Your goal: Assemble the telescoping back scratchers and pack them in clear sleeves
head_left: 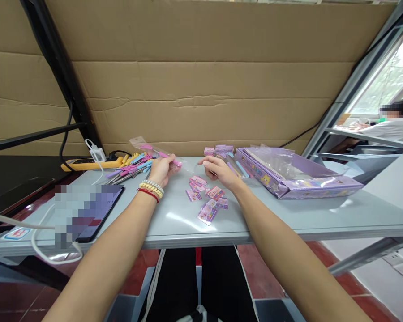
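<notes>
My left hand (164,171) is closed on a clear plastic bag (137,142) with a slim pink pen-like item (163,155) inside. The bag slants down toward the right. Just past its right end, my right hand (218,171) has its fingers curled, with thumb and index finger together. Whether they pinch the bag's edge or something small, I cannot make out. Several small pink and purple printed cards (208,211) lie loose on the grey table (184,226) below and between the hands. Left of my left hand is a pile of pink, blue and purple slim items (130,169).
At the right, an open purple box (309,188) holds clear plastic bags (272,161). Beside it are bagged slim items (240,166) and more cards (223,149). A tablet or phone (102,212), white cable (36,241) and yellow power strip (83,165) occupy the left. Another person (394,129) sits far right.
</notes>
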{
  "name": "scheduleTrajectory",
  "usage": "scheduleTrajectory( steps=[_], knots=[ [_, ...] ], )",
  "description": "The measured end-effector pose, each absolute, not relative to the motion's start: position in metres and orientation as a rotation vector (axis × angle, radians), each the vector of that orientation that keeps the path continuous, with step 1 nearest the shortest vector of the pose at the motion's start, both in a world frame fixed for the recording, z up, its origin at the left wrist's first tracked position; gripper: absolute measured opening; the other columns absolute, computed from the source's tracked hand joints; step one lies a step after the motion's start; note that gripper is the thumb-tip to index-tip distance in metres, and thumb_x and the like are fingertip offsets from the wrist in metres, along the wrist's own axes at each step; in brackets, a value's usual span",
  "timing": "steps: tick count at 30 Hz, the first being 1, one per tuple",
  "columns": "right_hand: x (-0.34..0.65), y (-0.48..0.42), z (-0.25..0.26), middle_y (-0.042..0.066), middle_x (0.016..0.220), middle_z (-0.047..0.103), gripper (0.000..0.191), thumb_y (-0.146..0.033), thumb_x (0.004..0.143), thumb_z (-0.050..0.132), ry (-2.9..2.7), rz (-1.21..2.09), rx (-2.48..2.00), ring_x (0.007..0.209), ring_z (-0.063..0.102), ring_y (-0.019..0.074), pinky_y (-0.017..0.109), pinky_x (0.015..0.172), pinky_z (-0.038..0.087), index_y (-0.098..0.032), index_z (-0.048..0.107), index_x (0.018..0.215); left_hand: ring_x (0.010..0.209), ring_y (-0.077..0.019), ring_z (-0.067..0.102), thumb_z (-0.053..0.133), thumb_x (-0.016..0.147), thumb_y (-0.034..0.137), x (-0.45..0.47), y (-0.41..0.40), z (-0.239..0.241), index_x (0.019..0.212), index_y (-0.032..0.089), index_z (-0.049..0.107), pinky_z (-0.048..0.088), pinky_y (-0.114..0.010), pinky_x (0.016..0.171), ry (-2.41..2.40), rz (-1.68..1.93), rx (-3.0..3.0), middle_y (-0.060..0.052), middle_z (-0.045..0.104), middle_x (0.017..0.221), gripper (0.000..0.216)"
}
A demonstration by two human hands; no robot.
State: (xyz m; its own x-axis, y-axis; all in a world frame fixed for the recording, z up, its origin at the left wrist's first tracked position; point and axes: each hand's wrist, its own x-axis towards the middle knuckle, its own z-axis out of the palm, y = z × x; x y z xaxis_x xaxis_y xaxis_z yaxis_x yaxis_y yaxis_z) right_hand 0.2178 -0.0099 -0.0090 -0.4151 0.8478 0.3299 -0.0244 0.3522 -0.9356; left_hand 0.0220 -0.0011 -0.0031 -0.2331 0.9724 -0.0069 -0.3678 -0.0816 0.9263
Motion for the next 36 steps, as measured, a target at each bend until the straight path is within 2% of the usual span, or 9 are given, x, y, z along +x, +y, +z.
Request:
scheduleTrajectory(
  steps=[3, 5, 7, 10, 15, 21, 27, 33, 36],
  knots=[
    [0.217, -0.015, -0.008, -0.003, 0.058, 0.061, 0.044, -0.040, 0.074, 0.064, -1.778, 1.217, -0.686, 0.041, 0.027, 0.0051, 0.023, 0.041, 0.016, -0.015, 0.059, 0.111, 0.049, -0.0104, 0.057, 0.057, 0.082, 0.013, 0.021, 0.000, -0.002, 0.059, 0.012, 0.055, 0.052, -0.025, 0.054, 1.058, 1.631, 0.793, -0.003, 0.060, 0.053, 0.022],
    [0.216, -0.016, -0.009, 0.003, 0.073, 0.069, 0.052, -0.040, 0.073, 0.066, -1.804, 1.274, -0.687, 0.041, 0.024, 0.0038, 0.024, 0.041, 0.015, -0.015, 0.058, 0.118, 0.050, -0.0107, 0.057, 0.058, 0.080, 0.014, 0.020, 0.001, -0.002, 0.061, 0.012, 0.054, 0.052, -0.026, 0.057, 1.048, 1.639, 0.802, -0.002, 0.060, 0.054, 0.020],
    [0.215, -0.015, -0.010, 0.007, 0.085, 0.072, 0.050, -0.039, 0.072, 0.067, -1.811, 1.319, -0.712, 0.041, 0.022, 0.0028, 0.025, 0.041, 0.013, -0.016, 0.061, 0.116, 0.050, -0.0110, 0.057, 0.060, 0.079, 0.016, 0.021, 0.001, -0.002, 0.062, 0.012, 0.054, 0.052, -0.027, 0.058, 1.049, 1.617, 0.839, -0.002, 0.059, 0.054, 0.018],
    [0.214, -0.014, -0.012, 0.010, 0.096, 0.072, 0.040, -0.036, 0.070, 0.069, -1.803, 1.342, -0.749, 0.041, 0.021, 0.0018, 0.025, 0.040, 0.012, -0.015, 0.067, 0.104, 0.050, -0.0112, 0.055, 0.063, 0.075, 0.018, 0.022, -0.001, -0.003, 0.066, 0.014, 0.053, 0.050, -0.027, 0.055, 1.088, 1.587, 0.943, 0.000, 0.058, 0.055, 0.015],
    [0.211, -0.012, -0.013, 0.008, 0.085, 0.074, 0.027, -0.030, 0.067, 0.068, -1.719, 1.401, -0.731, 0.036, 0.021, 0.0014, 0.025, 0.038, 0.010, -0.015, 0.071, 0.090, 0.051, -0.0117, 0.055, 0.069, 0.067, 0.023, 0.026, -0.007, -0.004, 0.076, 0.015, 0.056, 0.045, -0.025, 0.050, 1.134, 1.489, 1.177, 0.001, 0.059, 0.061, 0.018],
    [0.210, -0.014, -0.009, 0.008, 0.079, 0.075, 0.024, -0.029, 0.063, 0.067, -1.625, 1.490, -0.747, 0.032, 0.026, 0.0022, 0.025, 0.037, 0.011, -0.014, 0.072, 0.081, 0.050, -0.0107, 0.051, 0.073, 0.064, 0.032, 0.030, -0.010, -0.010, 0.071, 0.015, 0.055, 0.038, -0.023, 0.046, 1.051, 1.183, 1.498, 0.001, 0.055, 0.058, 0.026],
    [0.210, -0.015, -0.007, 0.012, 0.081, 0.074, 0.023, -0.028, 0.065, 0.066, -1.637, 1.516, -0.844, 0.031, 0.026, 0.0026, 0.024, 0.035, 0.012, -0.011, 0.072, 0.080, 0.057, -0.0113, 0.054, 0.074, 0.066, 0.043, 0.031, -0.012, -0.011, 0.073, 0.015, 0.057, 0.040, -0.024, 0.053, 0.980, 1.054, 1.527, -0.001, 0.059, 0.065, 0.034],
    [0.210, -0.011, -0.009, 0.011, 0.075, 0.073, 0.025, -0.032, 0.069, 0.064, -1.577, 1.463, -0.949, 0.031, 0.027, 0.0028, 0.024, 0.033, 0.013, -0.010, 0.072, 0.079, 0.075, -0.0141, 0.061, 0.086, 0.048, 0.023, 0.029, -0.014, -0.010, 0.088, 0.013, 0.060, 0.048, -0.029, 0.072, 0.800, 0.918, 1.574, -0.003, 0.065, 0.082, 0.049],
    [0.209, -0.011, -0.008, 0.011, 0.078, 0.074, 0.024, -0.032, 0.069, 0.065, -1.571, 1.465, -0.951, 0.032, 0.027, 0.0026, 0.024, 0.033, 0.014, -0.010, 0.072, 0.078, 0.070, -0.0123, 0.059, 0.085, 0.049, 0.019, 0.029, -0.012, -0.012, 0.087, 0.013, 0.061, 0.048, -0.028, 0.069, 0.799, 0.909, 1.569, 0.000, 0.063, 0.076, 0.046]
  ],
)
